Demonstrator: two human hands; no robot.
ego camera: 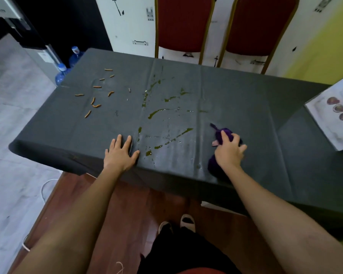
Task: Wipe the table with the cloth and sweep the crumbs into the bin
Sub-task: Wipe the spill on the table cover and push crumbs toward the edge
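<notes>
Two hands: the right hand (229, 150) grips the purple cloth (224, 133) (soft, light, likely best held bunched), the left hand (120, 154) lies flat on the tabletop (236, 99).

The dark grey fabric table cover (246, 107) bears olive-green liquid streaks (156, 112) and orange crumb sticks (96, 106). The bunched fabric cloth (226, 132) is purple. Two padded chairs (184, 22) are red with gold frames; the wall sheeting (127, 26) is white with black drawings.

We locate the purple cloth (218, 136), bunched, near the table's (246, 107) near edge, right of centre. Orange stick-shaped crumbs (97, 86) lie scattered toward the far left corner; green streaks (158, 111) cross the middle.
</notes>
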